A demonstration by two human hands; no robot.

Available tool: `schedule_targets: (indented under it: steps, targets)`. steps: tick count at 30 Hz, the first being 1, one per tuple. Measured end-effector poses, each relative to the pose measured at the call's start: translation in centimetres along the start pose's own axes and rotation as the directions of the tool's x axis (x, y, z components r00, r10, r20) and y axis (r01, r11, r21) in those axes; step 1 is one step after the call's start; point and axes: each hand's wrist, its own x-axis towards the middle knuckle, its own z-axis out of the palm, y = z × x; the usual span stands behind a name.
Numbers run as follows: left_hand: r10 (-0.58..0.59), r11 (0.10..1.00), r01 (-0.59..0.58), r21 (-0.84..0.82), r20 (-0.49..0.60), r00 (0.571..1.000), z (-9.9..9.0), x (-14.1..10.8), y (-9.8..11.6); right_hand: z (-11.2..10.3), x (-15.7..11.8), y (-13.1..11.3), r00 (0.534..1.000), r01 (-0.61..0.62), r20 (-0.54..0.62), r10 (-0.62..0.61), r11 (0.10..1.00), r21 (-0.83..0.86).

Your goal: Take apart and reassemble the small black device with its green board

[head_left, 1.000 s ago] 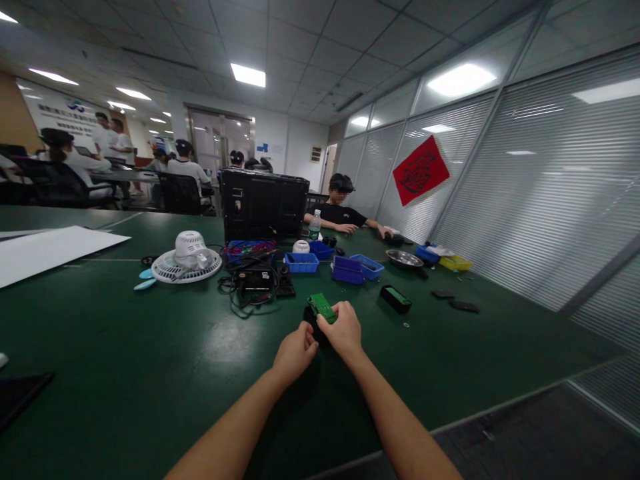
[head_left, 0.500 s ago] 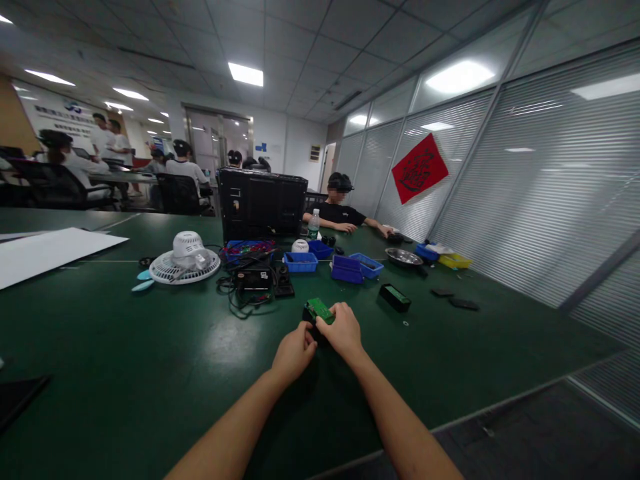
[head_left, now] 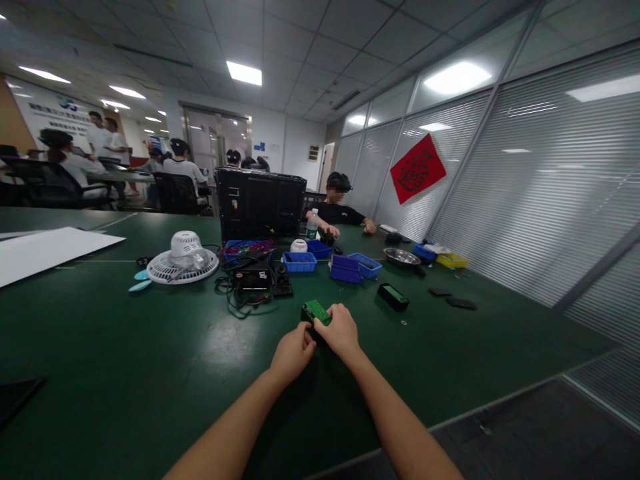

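Observation:
A green circuit board (head_left: 315, 310) sits on a black case close in front of me on the table. My right hand (head_left: 341, 331) is closed around the right side of the board and case, thumb on the near edge. At the near left corner, my left hand (head_left: 294, 351) has its fingers curled against the black case, partly hiding it. Much of the case lies behind my hands. To the right, a second black case (head_left: 393, 297) with a green board inside rests on the table, and a small white ring (head_left: 403, 323) lies near it.
Beyond my hands stand blue bins (head_left: 299, 262), a black power unit with cables (head_left: 253, 277), a white fan (head_left: 183, 259) and a large black panel (head_left: 260, 207). A metal dish (head_left: 401, 257) and flat black pieces (head_left: 461, 303) lie to the right. A co-worker (head_left: 340, 208) sits across.
My hands stay on the board and case with almost no movement. The whole view shifts slightly. Across the table, the co-worker's hands have moved, one lifting near the bottle.

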Motion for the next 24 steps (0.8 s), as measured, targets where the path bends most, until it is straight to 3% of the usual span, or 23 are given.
schedule_targets:
  steps: [15,24]
  targets:
    - [-0.014,1.000,0.014,0.015,0.008,1.000,-0.1,0.0,0.2,0.8,-0.1,0.4,0.999,0.009,0.038,-0.007,0.999,-0.037]
    - [0.023,1.000,-0.023,-0.010,-0.004,1.000,0.0,0.0,-0.1,-0.3,-0.4,0.2,0.996,-0.008,0.087,0.006,1.000,0.023]
